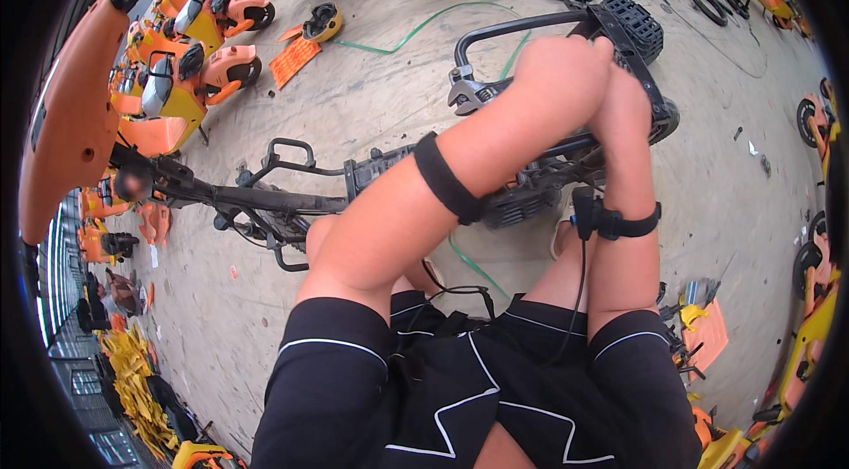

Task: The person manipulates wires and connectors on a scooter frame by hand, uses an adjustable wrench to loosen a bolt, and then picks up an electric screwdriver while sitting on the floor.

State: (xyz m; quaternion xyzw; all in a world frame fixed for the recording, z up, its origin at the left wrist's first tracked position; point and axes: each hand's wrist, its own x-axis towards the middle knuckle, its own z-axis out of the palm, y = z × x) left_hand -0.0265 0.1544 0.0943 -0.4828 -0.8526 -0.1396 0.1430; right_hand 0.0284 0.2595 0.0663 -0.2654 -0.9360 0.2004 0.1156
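Observation:
In front of me lies a stripped black scooter frame (327, 204). My left arm reaches across it to the right, and my left hand (566, 71) is closed, back upward, by the frame's right end. Right beside it, touching, is my right hand (623, 106), also curled. Whatever the fingers grip is hidden behind the hands. An adjustable wrench (466, 96) shows its jaw next to a bent black tube (504, 27); my left forearm covers its handle. A slatted black plastic part (632, 27) sits just beyond my hands, and a wheel (665, 122) shows to their right.
The scooter's orange front panel (75, 115) rises at far left. Orange-yellow scooters (234, 14) line the back left. A yellow helmet (323, 22), an orange slatted piece (294, 61) and a green strap (398, 46) lie on the floor. Loose parts (703, 327) are at the right.

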